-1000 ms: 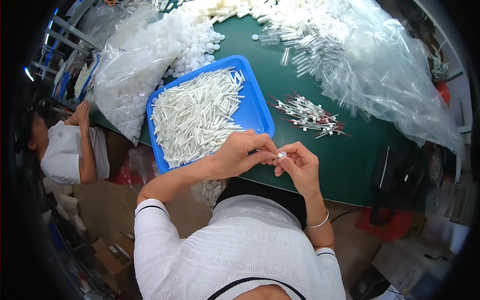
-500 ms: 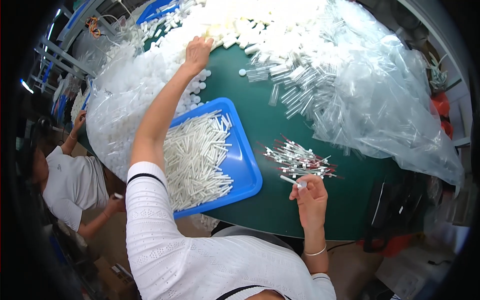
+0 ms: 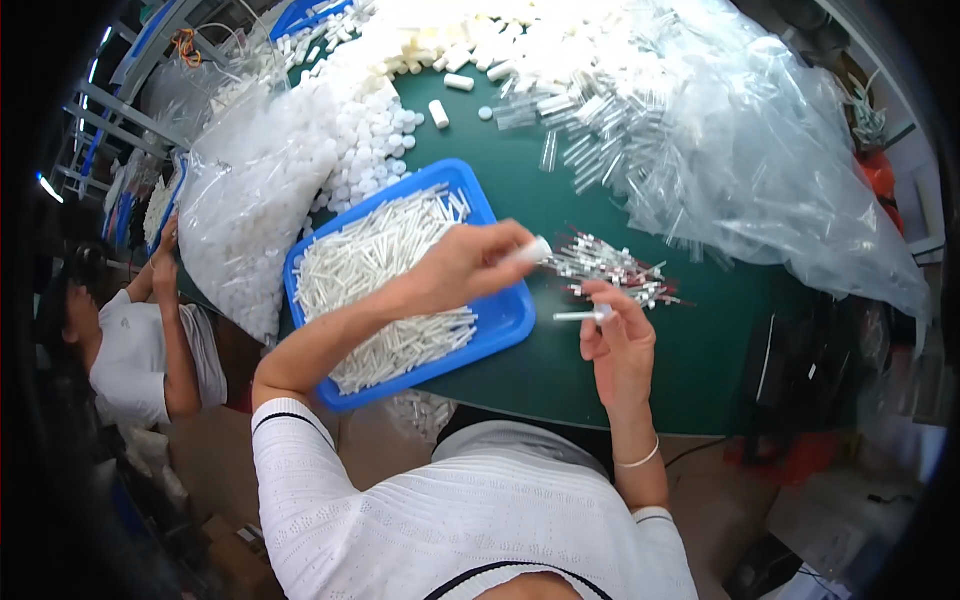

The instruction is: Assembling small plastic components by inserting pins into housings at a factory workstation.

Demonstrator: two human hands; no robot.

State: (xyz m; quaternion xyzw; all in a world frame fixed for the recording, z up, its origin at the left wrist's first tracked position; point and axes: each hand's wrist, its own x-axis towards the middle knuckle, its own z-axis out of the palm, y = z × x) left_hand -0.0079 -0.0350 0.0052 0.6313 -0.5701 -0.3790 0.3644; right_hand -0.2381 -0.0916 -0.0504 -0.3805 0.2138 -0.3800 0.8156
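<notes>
My left hand (image 3: 470, 262) reaches over the blue tray (image 3: 520, 310) and pinches a short white cylinder (image 3: 537, 250), its end pointing to the right. The tray is heaped with thin white sticks (image 3: 375, 260). Beside it, on the right, my right hand (image 3: 622, 345) is closed on a thin white stick (image 3: 573, 316) with a translucent round cap (image 3: 603, 313) at the finger end. The stick lies nearly level and points left. Just beyond that hand is a pile of thin pieces with white tags and red ends (image 3: 610, 268).
Translucent round caps (image 3: 375, 140) spill from a clear bag (image 3: 250, 190) at the left. White cylinders (image 3: 459, 82) are heaped at the back. Clear tubes (image 3: 610, 140) and a big clear bag (image 3: 770, 190) cover the right side of the green table (image 3: 455, 130). Another person (image 3: 150, 340) sits at far left.
My left hand has come back from the far heap toward my right hand, bringing a white cylinder. The stick in my right hand has turned nearly level. Two cylinders now lie apart from the heap.
</notes>
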